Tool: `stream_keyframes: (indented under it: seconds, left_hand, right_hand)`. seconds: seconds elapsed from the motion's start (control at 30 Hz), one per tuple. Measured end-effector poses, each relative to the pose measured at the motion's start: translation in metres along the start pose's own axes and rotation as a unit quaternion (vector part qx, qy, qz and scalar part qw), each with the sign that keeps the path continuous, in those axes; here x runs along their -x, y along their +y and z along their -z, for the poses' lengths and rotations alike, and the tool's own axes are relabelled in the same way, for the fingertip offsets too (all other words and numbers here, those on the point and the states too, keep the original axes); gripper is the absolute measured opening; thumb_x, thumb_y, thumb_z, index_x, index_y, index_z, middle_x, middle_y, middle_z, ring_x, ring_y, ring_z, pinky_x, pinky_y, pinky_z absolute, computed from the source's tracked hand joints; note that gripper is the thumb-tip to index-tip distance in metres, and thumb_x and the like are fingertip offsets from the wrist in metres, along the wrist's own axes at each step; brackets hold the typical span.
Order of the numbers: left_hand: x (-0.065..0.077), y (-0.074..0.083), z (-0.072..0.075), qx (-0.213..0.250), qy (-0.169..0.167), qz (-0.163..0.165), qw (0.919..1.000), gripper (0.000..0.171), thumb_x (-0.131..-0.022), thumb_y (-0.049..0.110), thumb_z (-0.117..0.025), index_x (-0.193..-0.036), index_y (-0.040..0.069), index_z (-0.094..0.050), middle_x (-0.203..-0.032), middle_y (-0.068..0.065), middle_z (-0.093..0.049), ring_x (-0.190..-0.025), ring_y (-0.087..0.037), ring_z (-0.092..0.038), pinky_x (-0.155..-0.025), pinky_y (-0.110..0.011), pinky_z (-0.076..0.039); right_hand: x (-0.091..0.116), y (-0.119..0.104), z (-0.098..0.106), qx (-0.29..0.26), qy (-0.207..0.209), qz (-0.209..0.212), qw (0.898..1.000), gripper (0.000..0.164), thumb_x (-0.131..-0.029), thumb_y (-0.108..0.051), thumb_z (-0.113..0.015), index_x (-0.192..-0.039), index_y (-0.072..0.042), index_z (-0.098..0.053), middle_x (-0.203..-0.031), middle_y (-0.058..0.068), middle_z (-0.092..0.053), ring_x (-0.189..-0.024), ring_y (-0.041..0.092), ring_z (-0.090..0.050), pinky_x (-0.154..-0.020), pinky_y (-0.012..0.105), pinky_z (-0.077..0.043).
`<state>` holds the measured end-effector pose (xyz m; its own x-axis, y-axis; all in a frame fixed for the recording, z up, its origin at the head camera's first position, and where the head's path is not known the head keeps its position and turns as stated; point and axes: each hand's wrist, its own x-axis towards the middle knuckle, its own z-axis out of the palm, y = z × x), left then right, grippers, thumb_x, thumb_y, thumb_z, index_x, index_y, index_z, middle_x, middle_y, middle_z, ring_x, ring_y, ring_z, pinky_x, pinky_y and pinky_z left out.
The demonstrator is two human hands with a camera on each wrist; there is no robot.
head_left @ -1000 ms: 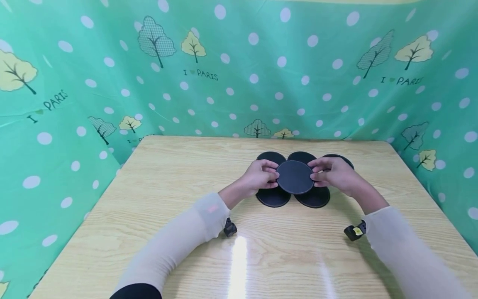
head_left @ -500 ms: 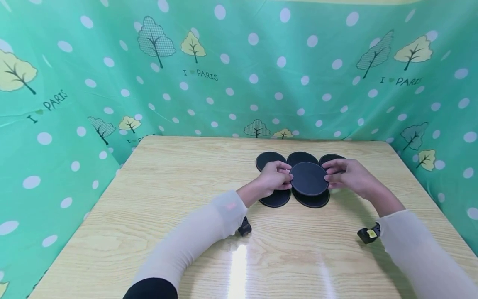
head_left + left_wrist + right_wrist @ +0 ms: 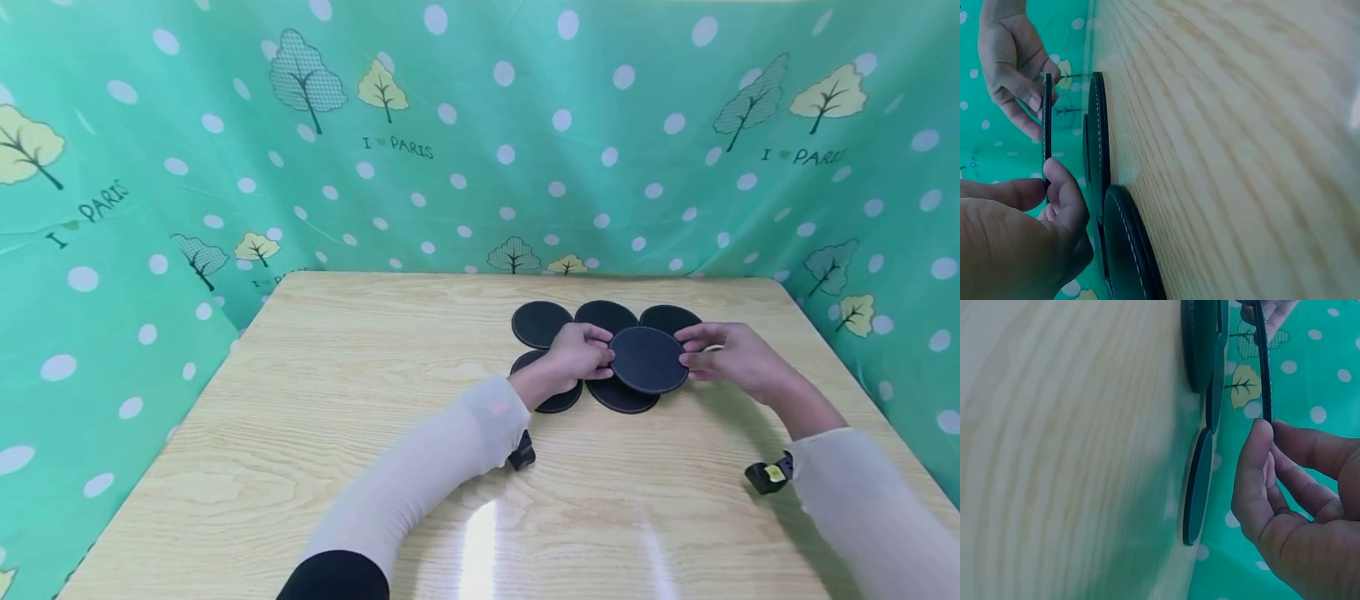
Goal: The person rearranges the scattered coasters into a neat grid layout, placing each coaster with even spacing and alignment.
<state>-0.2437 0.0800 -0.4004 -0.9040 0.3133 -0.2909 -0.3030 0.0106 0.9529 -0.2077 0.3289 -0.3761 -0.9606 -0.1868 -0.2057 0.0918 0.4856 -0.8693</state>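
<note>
One round black coaster [image 3: 649, 360] with a stitched edge is held above the table. My left hand [image 3: 576, 353] pinches its left edge, and my right hand [image 3: 731, 354] pinches the opposite edge between thumb and fingers. Seen edge-on in the left wrist view, the held coaster [image 3: 1047, 125] is apart from the tabletop. Three similar coasters lie in a back row: left [image 3: 542, 325], middle [image 3: 606, 313] and right [image 3: 670, 317]. In front of them lie a left coaster [image 3: 558, 400], partly covered by my left hand, and a middle coaster [image 3: 622, 400], partly behind the held one.
The coasters lie on a light wooden table [image 3: 375, 350], towards its back right. A green dotted curtain [image 3: 465, 150] with printed trees hangs behind and at both sides. Small black wrist cameras, such as the right one [image 3: 768, 475], sit below the sleeves.
Both hands have moved to the right together with the held coaster. It was over the left and middle columns and is now near the front right position. The lying coasters have stayed put.
</note>
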Motion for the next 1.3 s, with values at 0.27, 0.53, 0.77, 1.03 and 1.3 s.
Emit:
stream_keyframes:
  seconds: [0.27,0.53,0.77,1.03,1.3]
  left_hand:
    - [-0.006,0.001,-0.025,-0.018,0.036,0.009,0.9992,0.026,-0.093,-0.014,-0.064,-0.11,0.004,-0.073,-0.091,-0.006,-0.064,-0.069,-0.015,-0.064,-0.072,-0.032,-0.064]
    - [-0.004,0.002,-0.047,-0.026,0.043,0.02,0.9985,0.027,-0.09,-0.018,-0.064,-0.102,0.003,-0.074,-0.085,-0.004,-0.066,-0.065,-0.014,-0.064,-0.07,-0.032,-0.064]
    - [-0.002,0.003,-0.06,-0.038,0.04,0.03,0.998,0.026,-0.088,-0.019,-0.064,-0.101,0.002,-0.073,-0.079,-0.006,-0.066,-0.063,-0.019,-0.067,-0.07,-0.034,-0.064]
    - [-0.004,0.007,-0.07,-0.078,0.049,0.042,0.9949,0.026,-0.086,-0.019,-0.065,-0.098,0.003,-0.073,-0.079,-0.005,-0.064,-0.058,-0.018,-0.066,-0.063,-0.028,-0.063]
    - [-0.01,0.011,-0.083,-0.141,0.062,0.041,0.9872,0.023,-0.082,-0.019,-0.069,-0.09,0.003,-0.072,-0.077,-0.004,-0.063,-0.061,-0.02,-0.072,-0.053,-0.023,-0.059]
  right_hand:
    - [0.007,0.013,0.014,0.021,0.006,-0.007,1.0,0.052,-0.101,0.004,-0.059,-0.147,0.017,-0.037,-0.133,0.032,-0.045,-0.092,0.005,-0.066,-0.085,0.034,-0.062]
    - [0.016,0.024,0.025,0.04,0.011,-0.016,0.999,0.051,-0.1,0.004,-0.06,-0.145,0.017,-0.04,-0.128,0.031,-0.047,-0.09,0.007,-0.066,-0.083,0.034,-0.062]
    - [0.022,0.03,0.034,0.054,0.01,-0.02,0.998,0.05,-0.097,0.006,-0.06,-0.142,0.017,-0.042,-0.119,0.028,-0.052,-0.087,0.009,-0.066,-0.08,0.034,-0.063]
    - [0.023,0.035,0.04,0.052,0.008,-0.034,0.998,0.05,-0.096,0.005,-0.063,-0.14,0.017,-0.043,-0.111,0.021,-0.055,-0.084,0.01,-0.067,-0.078,0.033,-0.063]
    - [0.024,0.039,0.047,0.062,-0.001,-0.047,0.997,0.049,-0.097,0.006,-0.06,-0.14,0.019,-0.04,-0.111,0.021,-0.055,-0.083,0.012,-0.067,-0.075,0.033,-0.063]
